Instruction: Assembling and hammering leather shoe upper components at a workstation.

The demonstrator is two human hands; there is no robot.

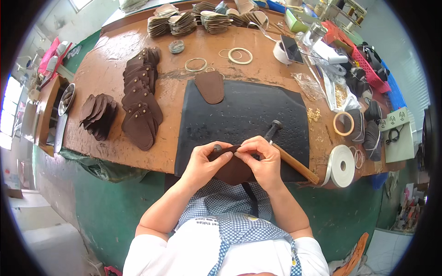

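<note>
At the near edge of the black mat [248,115], a brown piece [233,174] is pinched by thumb and fingers of both left hand [202,162] and right hand [261,158]. Beside the latter lies a hammer [294,162]; left of the mat, brown flaps [139,126] overlap.

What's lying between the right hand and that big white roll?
A wooden-handled hammer: the head view shows it slanting, mostly over the black mat, between the right hand and the white roll.
</note>
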